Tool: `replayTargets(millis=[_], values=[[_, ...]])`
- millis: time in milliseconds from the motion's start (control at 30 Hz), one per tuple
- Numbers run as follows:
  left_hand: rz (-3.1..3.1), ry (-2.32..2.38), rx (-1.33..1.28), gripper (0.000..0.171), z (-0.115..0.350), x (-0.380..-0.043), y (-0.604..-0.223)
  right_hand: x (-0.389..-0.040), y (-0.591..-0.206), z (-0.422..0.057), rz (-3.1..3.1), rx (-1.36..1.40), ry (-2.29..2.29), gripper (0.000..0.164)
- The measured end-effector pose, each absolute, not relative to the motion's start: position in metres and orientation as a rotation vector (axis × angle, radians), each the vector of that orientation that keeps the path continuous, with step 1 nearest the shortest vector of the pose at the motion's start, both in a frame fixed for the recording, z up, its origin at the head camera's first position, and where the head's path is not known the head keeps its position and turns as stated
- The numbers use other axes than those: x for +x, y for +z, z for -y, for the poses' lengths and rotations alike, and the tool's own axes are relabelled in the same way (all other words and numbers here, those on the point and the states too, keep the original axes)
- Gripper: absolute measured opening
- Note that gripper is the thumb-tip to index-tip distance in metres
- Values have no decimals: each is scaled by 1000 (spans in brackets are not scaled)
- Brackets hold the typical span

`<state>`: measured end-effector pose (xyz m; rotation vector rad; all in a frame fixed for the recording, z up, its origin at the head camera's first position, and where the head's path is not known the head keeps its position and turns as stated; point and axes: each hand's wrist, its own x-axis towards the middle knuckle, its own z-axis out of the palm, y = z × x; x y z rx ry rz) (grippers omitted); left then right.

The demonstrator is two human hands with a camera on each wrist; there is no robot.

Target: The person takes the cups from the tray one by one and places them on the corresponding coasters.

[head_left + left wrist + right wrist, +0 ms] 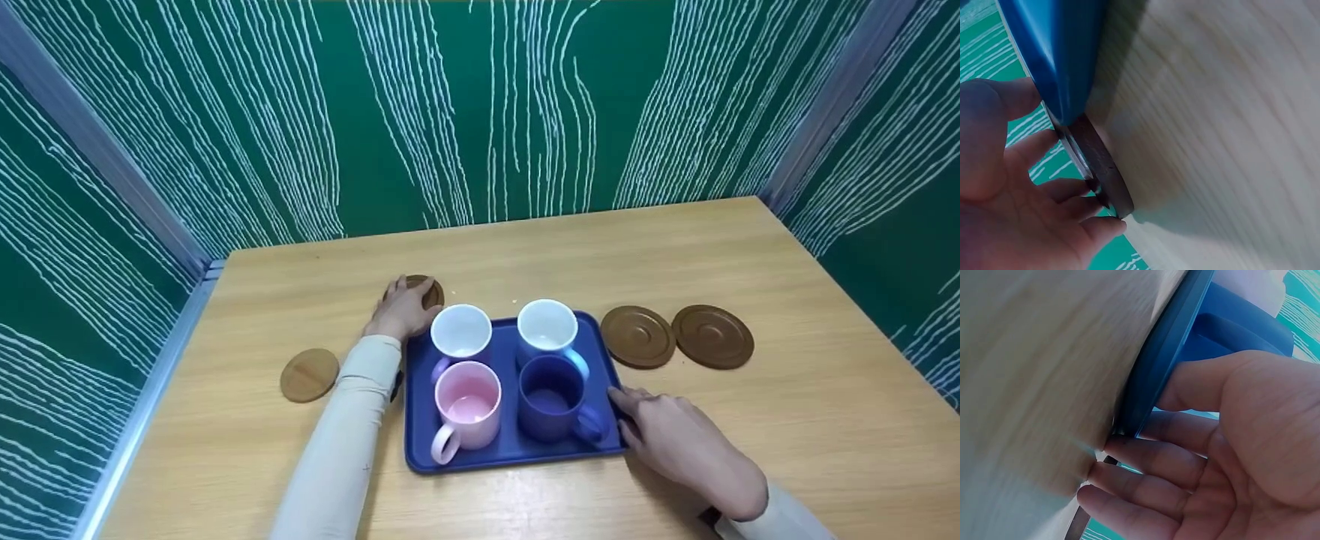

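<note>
Green wall (465,112) with white lines is standing behind. Bench (810,420) is carrying everything. Blue tray (510,431) is lying flat mid-bench. Hands are working apart: right hand (679,439) is pinching the tray's right rim between thumb and fingers; left hand (403,309) is reaching past the far-left corner, fingers spread. Four mugs are standing upright on the tray: pink mug (469,409) near left, dark blue mug (551,409) near right, purple-handled mug (461,334) far left, light-blue-handled mug (546,326) far right. Two brown coasters (638,337) are lying right of the tray, a lighter coaster (309,375) left of it. Left fingers are resting on another, the corner coaster (1109,171); can't quite tell if it's touching the tray.
</note>
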<state>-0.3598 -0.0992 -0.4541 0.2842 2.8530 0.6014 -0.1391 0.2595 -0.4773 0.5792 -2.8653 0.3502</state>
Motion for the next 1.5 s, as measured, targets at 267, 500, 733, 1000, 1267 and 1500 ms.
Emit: replayTargets(millis=[267,500,733,1000,1267,1500], values=[[-2813,608,299,71,95,-365,-457,-139,-475,-259,2876,575,367,42],[-2807,619,370,71,92,-365,-459,-138,-474,-259,2886,563,373,42],[-2794,614,452,70,87,-363,-458,-137,-474,-259,2873,577,363,42],[-2809,626,516,67,87,-363,-458,-137,-476,-259,2841,598,362,41],[-2811,669,450,73,88,-363,-457,-138,-477,-259,2859,592,361,40],[-2864,776,403,65,93,-358,-443,-140,-476,-261,2864,579,364,40]])
